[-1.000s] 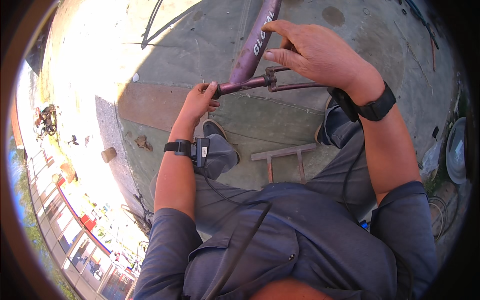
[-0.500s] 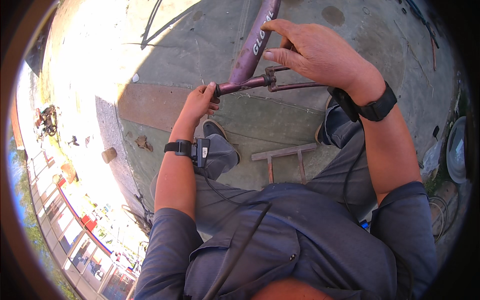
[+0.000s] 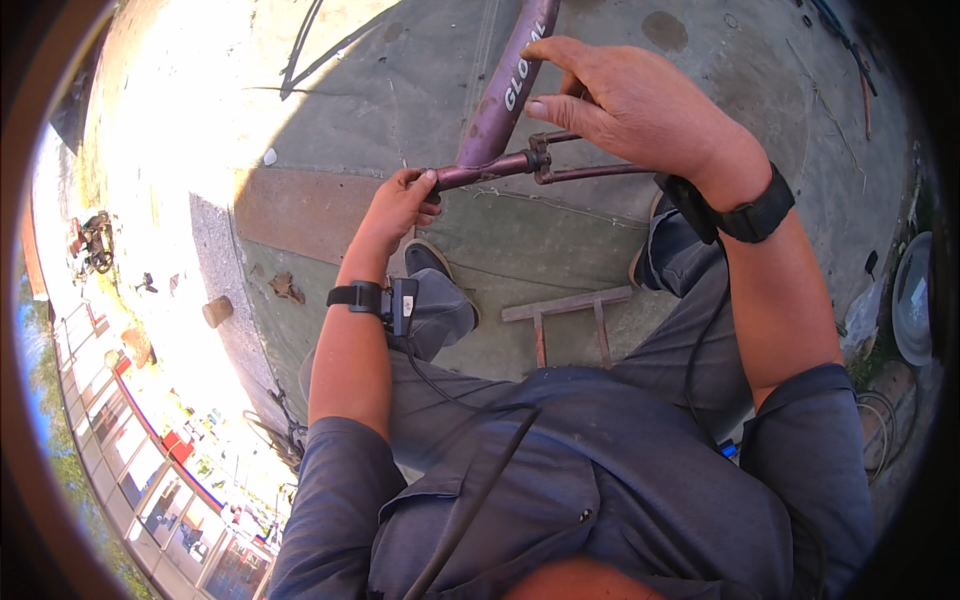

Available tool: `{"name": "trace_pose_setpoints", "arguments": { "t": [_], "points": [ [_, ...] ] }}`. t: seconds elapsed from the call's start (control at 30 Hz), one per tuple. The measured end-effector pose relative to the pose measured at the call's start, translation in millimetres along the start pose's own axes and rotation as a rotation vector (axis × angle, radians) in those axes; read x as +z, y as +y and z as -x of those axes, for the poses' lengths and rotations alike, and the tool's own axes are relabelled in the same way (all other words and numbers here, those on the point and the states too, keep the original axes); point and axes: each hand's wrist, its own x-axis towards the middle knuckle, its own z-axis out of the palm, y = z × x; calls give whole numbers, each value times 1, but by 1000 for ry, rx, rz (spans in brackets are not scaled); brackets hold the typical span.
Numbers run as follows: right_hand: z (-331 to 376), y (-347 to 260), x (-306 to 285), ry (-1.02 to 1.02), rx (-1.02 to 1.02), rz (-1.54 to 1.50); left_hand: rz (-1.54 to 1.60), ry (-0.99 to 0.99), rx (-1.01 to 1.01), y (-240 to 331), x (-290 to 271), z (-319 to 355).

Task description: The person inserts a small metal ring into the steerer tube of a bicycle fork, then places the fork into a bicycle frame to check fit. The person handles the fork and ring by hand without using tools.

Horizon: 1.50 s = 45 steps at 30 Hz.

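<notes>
A purple bicycle frame reaches in from the top, its thick tube bearing pale lettering. Its short head tube lies nearly level, with a fork extending from the right end. My left hand is closed around the head tube's left end, thumb on top; the fingers partly hide a dark ring there. Above the fork is my right hand, its thumb and forefinger apart. The forefinger tip overlaps the thick tube; whether it touches cannot be told. Its other fingers are curled and partly hidden.
A small wooden stool or stand is between my legs. A brown flat sheet lies on the ground cloth. At right are a pale basin and coiled cable. A short stump-like block stands at left. Cables run from both wrist straps.
My left thumb has shifted slightly right and down over the head tube's end, covering more of the dark ring. My right hand and the frame look almost unmoved.
</notes>
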Motion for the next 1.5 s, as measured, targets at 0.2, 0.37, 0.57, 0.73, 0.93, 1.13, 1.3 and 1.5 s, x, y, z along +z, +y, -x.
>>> {"name": "trace_pose_setpoints", "arguments": {
  "t": [0.2, 0.37, 0.57, 0.73, 0.93, 1.13, 1.3, 1.5],
  "points": [
    [0, 0, -1, -15, 16, -8, -147, 128, 477, -16, 12, -3],
    [1, -1, -2, -32, 35, -30, -96, 68, -17, 2, 1, 2],
    [2, 0, 0, -25, -5, 25, -149, 96, 382, -14, 6, -4],
    [0, 0, 2, -15, -18, 6, -134, 97, 323, -8, 5, 0],
    [0, -1, 0, -43, 32, -9, -92, 45, 43, 0, 1, 2],
    [0, -1, 0, -43, 29, -11, -161, 108, 390, -7, 10, 5],
    [0, 0, 1, -36, 17, 0, -97, 16, -58, 5, 0, 4],
    [2, 1, 0, -24, -8, 13, -160, 107, 416, -13, 7, -1]
  ]
}}
